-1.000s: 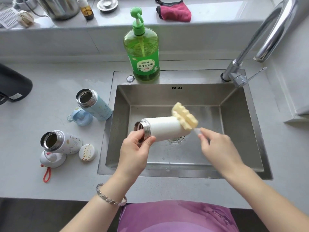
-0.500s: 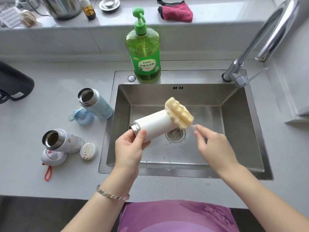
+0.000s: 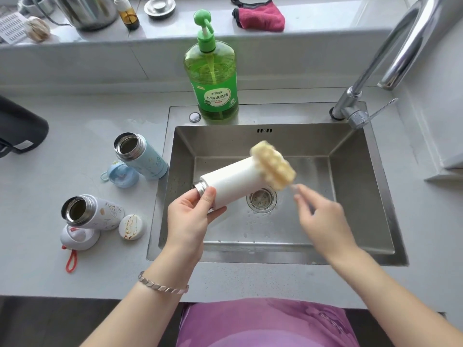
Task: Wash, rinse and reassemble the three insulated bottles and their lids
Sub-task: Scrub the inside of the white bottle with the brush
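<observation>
I hold the white insulated bottle tilted over the sink by its steel neck, my left hand curled round it, so the base points away for scrubbing and drips fall there. My right hand, blurred, looks to be pinching the thin handle of the yellow sponge brush, whose head presses against the bottle's base. The bottle lies between my hands, its mouth at the left one and its base just beyond my right fingertips.

Bare forearms, a silver link bracelet on the left wrist, purple garment.
</observation>
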`<action>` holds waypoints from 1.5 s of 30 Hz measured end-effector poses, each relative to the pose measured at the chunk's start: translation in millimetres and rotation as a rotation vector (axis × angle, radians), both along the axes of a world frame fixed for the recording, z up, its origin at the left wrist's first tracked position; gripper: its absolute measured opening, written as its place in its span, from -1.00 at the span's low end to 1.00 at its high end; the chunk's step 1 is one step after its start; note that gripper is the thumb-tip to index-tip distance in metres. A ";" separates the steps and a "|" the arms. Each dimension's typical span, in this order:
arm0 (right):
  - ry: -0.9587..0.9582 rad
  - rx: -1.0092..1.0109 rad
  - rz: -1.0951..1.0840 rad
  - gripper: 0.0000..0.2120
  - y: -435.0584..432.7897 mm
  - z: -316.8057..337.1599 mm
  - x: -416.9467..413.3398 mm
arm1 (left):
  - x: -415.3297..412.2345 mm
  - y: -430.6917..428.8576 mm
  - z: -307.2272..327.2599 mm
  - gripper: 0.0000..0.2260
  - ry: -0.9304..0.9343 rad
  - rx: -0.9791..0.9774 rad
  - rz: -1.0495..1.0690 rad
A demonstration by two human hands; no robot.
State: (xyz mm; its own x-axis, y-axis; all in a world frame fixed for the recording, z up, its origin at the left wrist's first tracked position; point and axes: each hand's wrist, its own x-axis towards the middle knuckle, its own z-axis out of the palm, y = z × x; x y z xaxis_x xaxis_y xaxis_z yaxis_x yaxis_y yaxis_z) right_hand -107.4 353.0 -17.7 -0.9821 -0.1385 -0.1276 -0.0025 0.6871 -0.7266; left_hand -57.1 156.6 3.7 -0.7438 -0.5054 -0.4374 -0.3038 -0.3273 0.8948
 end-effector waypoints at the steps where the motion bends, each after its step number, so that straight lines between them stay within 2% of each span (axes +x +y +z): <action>1: -0.108 -0.041 -0.113 -0.75 7.8 -1.7 -12.8 | 1.4 -2.1 -1.1 -0.88 0.002 -0.007 -0.020; 4: -0.454 -0.412 -0.297 -0.75 15.8 -0.6 -29.6 | 8.3 -10.1 -5.8 -0.87 -0.004 0.042 -0.120; 7: -0.680 -0.626 -0.247 -0.58 9.0 4.2 -25.9 | 15.4 -14.8 -12.9 -0.75 -0.002 0.123 -0.240; 11: -0.752 -0.664 -0.201 -0.52 6.7 6.9 -22.5 | 17.7 -16.7 -20.3 -0.78 -0.054 0.181 -0.238; 15: -0.687 -0.620 -0.174 -0.50 3.7 9.1 -18.6 | 13.6 -17.9 -23.6 -0.88 -0.159 0.044 -0.260; 16: -0.666 -0.601 -0.173 -0.55 2.0 10.6 -18.7 | 11.5 -17.2 -22.9 -0.86 -0.193 -0.018 -0.286; 17: -0.638 -0.573 -0.176 -0.59 -0.1 12.5 -18.9 | 9.7 -16.4 -22.1 -0.77 -0.247 -0.130 -0.323; 19: -0.554 -0.518 -0.183 -0.62 -4.6 17.4 -19.6 | 6.8 -14.2 -19.4 -0.36 -0.344 -0.535 -0.455; 21: -0.456 -0.482 -0.178 -0.65 -11.6 24.6 -19.5 | 3.2 -9.0 -16.5 -0.15 -0.178 -0.937 -0.627; 22: -0.409 -0.452 -0.169 -0.65 -15.5 28.1 -18.9 | 0.2 -4.2 -16.2 -0.13 -0.064 -1.052 -0.717; 24: -0.337 -0.359 -0.126 -0.63 -23.2 33.1 -16.0 | -5.7 7.9 -16.5 -0.15 0.017 -1.149 -0.824; 27: -0.292 -0.300 -0.023 -0.61 -27.1 41.0 -9.9 | -11.8 20.1 -10.9 -0.36 -0.030 -1.155 -0.667; 29: -0.249 -0.263 0.038 -0.63 -17.3 45.9 -11.7 | -12.5 17.6 -9.8 -0.43 -0.041 -1.087 -0.581; 33: -0.111 -0.094 0.076 -0.72 1.2 46.5 -2.1 | -14.4 5.7 -11.1 -0.45 -0.107 -0.895 -0.499; 36: -0.057 -0.085 0.149 -0.76 -4.6 45.0 17.4 | -16.6 6.9 -10.4 -0.44 -0.116 -0.868 -0.488; 40: -0.142 -0.037 0.018 -0.78 -1.1 39.9 3.6 | -13.5 9.0 -8.0 -0.40 -0.105 -0.941 -0.508; 43: -0.161 -0.131 0.036 -0.86 -1.3 41.1 10.3 | -14.2 7.2 -3.2 -0.43 -0.132 -0.917 -0.475; 45: -0.162 -0.201 0.063 -0.84 -1.1 44.4 19.8 | -16.4 3.3 -1.5 -0.46 -0.171 -0.919 -0.446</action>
